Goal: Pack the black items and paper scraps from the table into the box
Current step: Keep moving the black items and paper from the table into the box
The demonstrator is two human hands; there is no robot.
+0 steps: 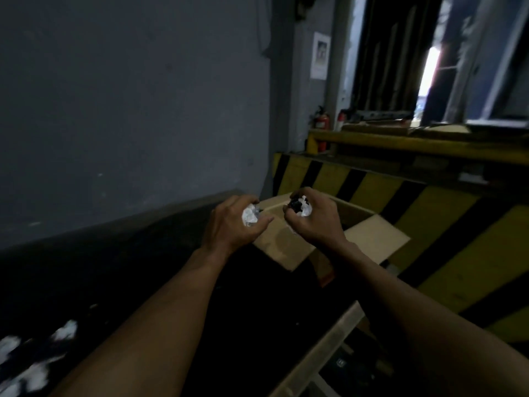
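Note:
Both my arms reach forward over the dark table (pixel 257 305). My left hand (pixel 229 224) grips a crumpled white paper scrap (pixel 250 215). My right hand (pixel 315 216) holds a bunch of black items mixed with white paper (pixel 299 207). Both hands hover at the near edge of an open cardboard box (pixel 286 245), whose flaps (pixel 375 239) are spread outward. The inside of the box is mostly hidden behind my hands. More white paper scraps (pixel 28 362) lie blurred on the table at the lower left.
A grey wall (pixel 128 110) runs along the left behind the table. A yellow-and-black striped barrier (pixel 429 224) stands to the right of the box. A red fire extinguisher (pixel 323 124) is far back. The table's pale edge (pixel 329 345) drops off at the lower right.

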